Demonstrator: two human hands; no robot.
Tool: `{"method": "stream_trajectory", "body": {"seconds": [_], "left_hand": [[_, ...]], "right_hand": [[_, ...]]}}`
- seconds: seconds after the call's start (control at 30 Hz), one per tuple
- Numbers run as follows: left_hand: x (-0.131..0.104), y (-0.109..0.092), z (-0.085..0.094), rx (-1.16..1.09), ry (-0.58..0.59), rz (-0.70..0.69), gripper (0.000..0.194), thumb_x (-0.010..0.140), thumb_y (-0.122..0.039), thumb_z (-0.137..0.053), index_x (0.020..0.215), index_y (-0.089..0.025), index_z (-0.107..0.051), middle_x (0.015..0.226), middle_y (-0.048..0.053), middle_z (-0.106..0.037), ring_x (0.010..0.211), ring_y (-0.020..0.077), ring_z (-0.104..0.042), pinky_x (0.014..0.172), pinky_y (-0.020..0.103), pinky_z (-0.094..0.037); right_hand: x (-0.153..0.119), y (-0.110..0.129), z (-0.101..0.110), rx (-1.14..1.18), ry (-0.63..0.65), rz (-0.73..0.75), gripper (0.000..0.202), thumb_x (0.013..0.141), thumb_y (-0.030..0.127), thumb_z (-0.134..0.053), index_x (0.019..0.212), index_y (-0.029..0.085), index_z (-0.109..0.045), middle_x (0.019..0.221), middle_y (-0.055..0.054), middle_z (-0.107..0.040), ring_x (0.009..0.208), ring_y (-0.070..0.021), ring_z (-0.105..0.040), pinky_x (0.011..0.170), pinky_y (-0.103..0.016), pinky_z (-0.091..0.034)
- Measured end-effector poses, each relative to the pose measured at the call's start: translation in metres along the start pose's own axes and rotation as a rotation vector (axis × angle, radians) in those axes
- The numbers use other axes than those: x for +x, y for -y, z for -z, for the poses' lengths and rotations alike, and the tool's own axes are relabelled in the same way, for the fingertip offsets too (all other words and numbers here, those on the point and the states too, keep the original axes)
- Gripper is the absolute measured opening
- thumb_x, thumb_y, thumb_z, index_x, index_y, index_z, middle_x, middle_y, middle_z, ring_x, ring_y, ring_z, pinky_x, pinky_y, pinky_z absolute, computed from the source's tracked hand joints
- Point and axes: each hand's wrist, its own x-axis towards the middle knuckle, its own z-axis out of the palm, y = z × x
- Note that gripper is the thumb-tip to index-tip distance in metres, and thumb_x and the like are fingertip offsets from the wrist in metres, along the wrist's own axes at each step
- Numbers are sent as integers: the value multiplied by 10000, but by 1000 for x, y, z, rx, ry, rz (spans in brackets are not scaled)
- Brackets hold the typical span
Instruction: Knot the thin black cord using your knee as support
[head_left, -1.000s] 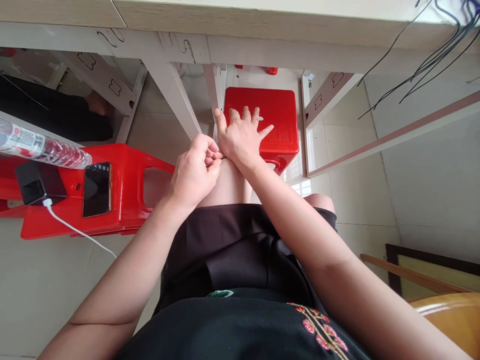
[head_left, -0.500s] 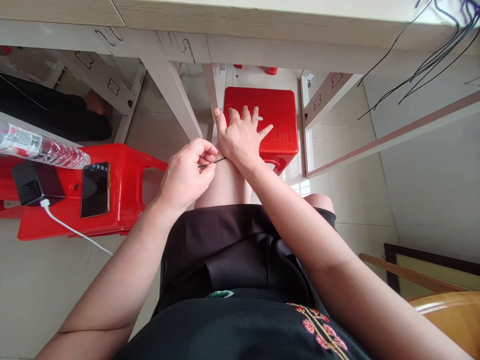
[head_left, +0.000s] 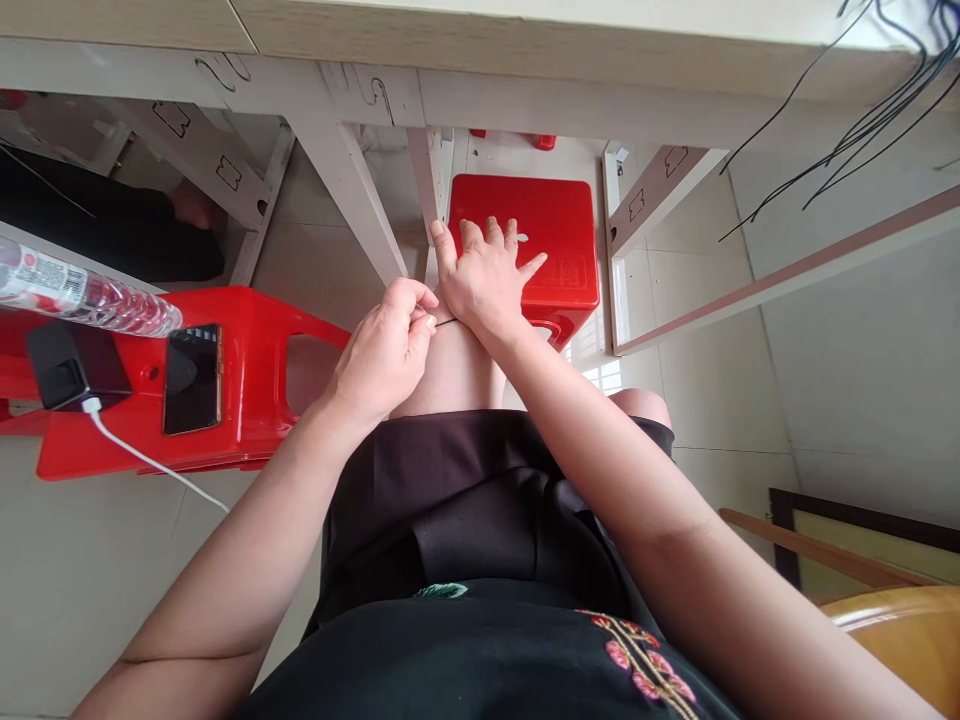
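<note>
My left hand (head_left: 390,350) is closed in a pinch on a thin black cord (head_left: 448,322) just above my bare knee. The cord runs a short way to the right and passes under the heel of my right hand (head_left: 484,275). That hand lies flat on the leg (head_left: 457,370), palm down, its fingers spread out over the near part of a red stool (head_left: 559,220). How much cord is under the palm is hidden.
A second red stool (head_left: 255,370) at the left carries a phone (head_left: 193,380), a black box with a white cable (head_left: 75,365) and a plastic bottle (head_left: 90,290). Black cords (head_left: 862,140) hang over the table edge (head_left: 562,45). Another person's dark-clothed leg (head_left: 97,215) shows at left.
My left hand has moved slightly to the right, nearer my right hand, and less cord shows at its fingers. My right hand stays spread on the leg.
</note>
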Motion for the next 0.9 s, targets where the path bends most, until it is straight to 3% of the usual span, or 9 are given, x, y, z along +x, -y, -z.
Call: {"method": "stream_trajectory", "body": {"seconds": [0.23, 0.4, 0.73, 0.9], "left_hand": [[-6, 2, 2, -88, -32, 0, 144, 734, -179, -587, 874, -207, -575, 907, 21, -625, 769, 136, -599, 707, 262, -513], [-5, 4, 1, -178, -91, -5, 210, 741, -152, -558, 943, -211, -564, 776, -10, -606, 728, 119, -601, 690, 243, -516], [-6, 2, 4, -84, -11, -1, 279, 801, -182, -476, 1074, -222, -518, 732, -22, -631, 733, 139, -613, 715, 271, -481], [-6, -2, 4, -29, 21, 30, 206, 823, -224, -480, 1017, -216, -549, 770, -6, -651, 772, 155, -617, 711, 281, -474]], "right_hand": [[0, -1, -1, -4, -1, 6, 757, 852, 669, -28, 1239, 195, -474, 1412, -121, -337, 1377, -366, -81, 950, -727, 82], [0, -1, -2, -3, -8, 1, 747, 853, 672, -63, 1216, 181, -493, 1398, -131, -359, 1369, -365, -125, 958, -723, 70], [-1, -2, -3, 5, 11, -4, 747, 856, 665, -32, 1239, 196, -471, 1410, -119, -342, 1375, -353, -111, 967, -712, 80], [-1, -3, -3, 22, -6, 4, 722, 865, 657, -65, 1224, 189, -482, 1388, -119, -367, 1366, -358, -133, 961, -719, 77]]}}
